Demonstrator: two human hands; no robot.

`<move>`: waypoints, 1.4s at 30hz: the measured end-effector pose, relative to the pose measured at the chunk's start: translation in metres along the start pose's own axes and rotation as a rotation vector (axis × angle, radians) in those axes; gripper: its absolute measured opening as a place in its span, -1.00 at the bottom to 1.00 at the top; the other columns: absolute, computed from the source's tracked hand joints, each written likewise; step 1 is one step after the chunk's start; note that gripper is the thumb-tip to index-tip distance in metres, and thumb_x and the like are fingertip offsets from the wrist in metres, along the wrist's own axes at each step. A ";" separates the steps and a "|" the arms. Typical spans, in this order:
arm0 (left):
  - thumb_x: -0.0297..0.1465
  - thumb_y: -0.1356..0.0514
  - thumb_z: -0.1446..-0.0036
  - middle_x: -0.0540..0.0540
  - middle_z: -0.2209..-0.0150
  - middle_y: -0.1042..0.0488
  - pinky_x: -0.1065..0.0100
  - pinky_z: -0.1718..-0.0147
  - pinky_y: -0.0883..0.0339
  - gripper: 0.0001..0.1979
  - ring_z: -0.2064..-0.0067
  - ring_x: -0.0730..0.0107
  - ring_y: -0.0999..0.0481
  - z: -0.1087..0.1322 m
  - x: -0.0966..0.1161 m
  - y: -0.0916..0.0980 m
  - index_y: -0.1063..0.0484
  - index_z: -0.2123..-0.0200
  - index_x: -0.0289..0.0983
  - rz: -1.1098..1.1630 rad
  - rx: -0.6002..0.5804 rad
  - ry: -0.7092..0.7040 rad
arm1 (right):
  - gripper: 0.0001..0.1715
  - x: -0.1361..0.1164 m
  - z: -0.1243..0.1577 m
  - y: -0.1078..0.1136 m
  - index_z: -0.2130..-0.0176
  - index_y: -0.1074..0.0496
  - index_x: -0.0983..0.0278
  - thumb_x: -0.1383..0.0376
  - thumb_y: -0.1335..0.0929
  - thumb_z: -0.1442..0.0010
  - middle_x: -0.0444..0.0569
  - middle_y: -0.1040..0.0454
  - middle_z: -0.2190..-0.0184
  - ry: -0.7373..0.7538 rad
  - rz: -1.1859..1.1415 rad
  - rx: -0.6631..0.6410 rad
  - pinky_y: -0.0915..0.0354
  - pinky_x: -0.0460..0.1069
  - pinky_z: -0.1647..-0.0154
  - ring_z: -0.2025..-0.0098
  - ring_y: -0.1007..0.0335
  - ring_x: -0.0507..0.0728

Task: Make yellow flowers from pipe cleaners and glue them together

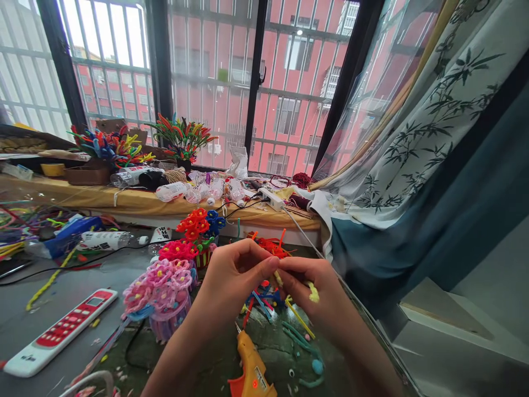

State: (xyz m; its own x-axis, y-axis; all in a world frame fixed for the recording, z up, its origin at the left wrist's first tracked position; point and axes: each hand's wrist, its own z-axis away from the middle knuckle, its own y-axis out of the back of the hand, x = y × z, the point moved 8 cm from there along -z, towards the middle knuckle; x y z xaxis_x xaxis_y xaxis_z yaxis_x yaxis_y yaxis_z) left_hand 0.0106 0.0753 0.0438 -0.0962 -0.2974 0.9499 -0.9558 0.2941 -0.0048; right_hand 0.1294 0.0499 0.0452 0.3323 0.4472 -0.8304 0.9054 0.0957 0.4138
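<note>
My left hand (pixel 237 270) and my right hand (pixel 312 281) meet at their fingertips above the table. Both are closed on a pale yellow pipe cleaner (pixel 314 292), whose fuzzy end shows by my right palm; most of it is hidden by my fingers. Below them lies a yellow-orange hot glue gun (pixel 252 364), nozzle pointing away from me. Cut pipe cleaner pieces (pixel 262 306) in several colours are scattered under my hands. Left of my left hand stands a bunch of pink and lilac pipe-cleaner flowers (pixel 163 289), with red flowers (pixel 194 223) and blue flowers (pixel 215 220) behind.
A white remote control (pixel 61 333) with red keys lies at the left. Plastic bottles (pixel 107 241) and a blue packet (pixel 70 234) lie farther back. The window ledge (pixel 136 198) holds potted pipe-cleaner plants (pixel 182 138), more bottles and a power strip (pixel 270 198). Curtains (pixel 413 154) hang at the right.
</note>
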 end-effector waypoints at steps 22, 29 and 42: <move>-0.51 -0.37 -0.07 0.06 0.52 -0.52 0.60 0.50 -0.30 -0.96 0.49 0.58 -0.44 0.010 0.042 0.014 -0.60 0.37 -0.29 -0.317 0.074 -0.459 | -0.58 0.019 0.001 -0.015 0.44 -0.42 0.32 0.05 -0.42 -0.26 -0.29 -0.18 0.65 -0.188 -0.567 -0.229 0.16 -0.17 0.71 0.66 0.08 -0.13; -0.59 -0.35 -0.09 -0.09 0.46 -0.58 0.59 0.46 -0.35 -0.95 0.46 0.52 -0.52 0.028 0.064 -0.002 -0.60 0.41 -0.39 -0.514 0.039 -0.819 | -0.56 0.020 0.006 -0.018 0.42 -0.45 0.32 0.02 -0.41 -0.26 -0.30 -0.14 0.68 -0.180 -0.637 -0.317 0.18 -0.17 0.70 0.66 0.11 -0.12; -0.50 -0.31 -0.15 0.02 0.51 -0.51 0.52 0.52 -0.27 -0.89 0.51 0.54 -0.42 0.023 0.048 0.000 -0.52 0.44 -0.29 -0.413 0.151 -0.682 | -0.64 0.006 0.005 0.017 0.31 -0.50 0.30 0.04 -0.46 -0.21 -0.27 -0.20 0.63 0.002 -0.199 0.036 0.06 -0.13 0.60 0.58 -0.03 -0.07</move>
State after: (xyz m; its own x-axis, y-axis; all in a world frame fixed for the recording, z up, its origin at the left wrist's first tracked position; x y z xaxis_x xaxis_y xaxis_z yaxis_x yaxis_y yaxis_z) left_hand -0.0003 0.0399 0.0819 0.1709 -0.8575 0.4852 -0.9737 -0.0716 0.2165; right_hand 0.1478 0.0502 0.0451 0.1452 0.4241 -0.8939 0.9621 0.1504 0.2277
